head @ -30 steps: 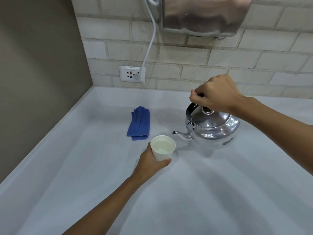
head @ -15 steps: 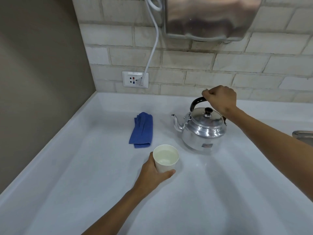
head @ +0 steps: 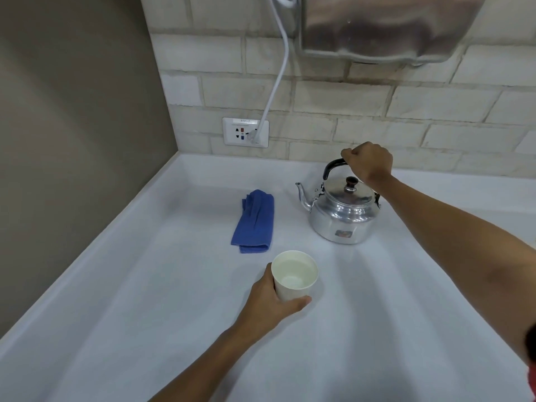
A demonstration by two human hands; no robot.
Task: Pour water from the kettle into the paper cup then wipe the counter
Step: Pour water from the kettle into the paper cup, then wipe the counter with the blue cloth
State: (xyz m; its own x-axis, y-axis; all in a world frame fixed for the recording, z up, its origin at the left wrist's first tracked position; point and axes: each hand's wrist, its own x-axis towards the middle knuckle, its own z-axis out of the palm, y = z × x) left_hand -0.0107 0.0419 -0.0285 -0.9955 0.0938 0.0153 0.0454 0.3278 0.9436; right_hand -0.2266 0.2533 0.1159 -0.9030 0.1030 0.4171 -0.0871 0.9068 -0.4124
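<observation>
A shiny metal kettle [head: 342, 213] stands upright on the white counter [head: 377, 329], spout pointing left. My right hand [head: 368, 162] is closed around its black handle at the top. A white paper cup [head: 294, 275] with water in it stands on the counter in front of the kettle, and my left hand [head: 271, 300] wraps its near left side. A folded blue cloth [head: 255, 221] lies flat to the left of the kettle, behind the cup.
A brick wall runs along the back with a socket plate [head: 245, 132] and a white cable [head: 275, 74] plugged in. A steel box [head: 385, 27] hangs above the kettle. A brown wall [head: 72, 140] closes the counter's left side.
The kettle has swung back from its tilt over the cup and now stands upright on the counter farther back. My left hand has kept its hold on the cup.
</observation>
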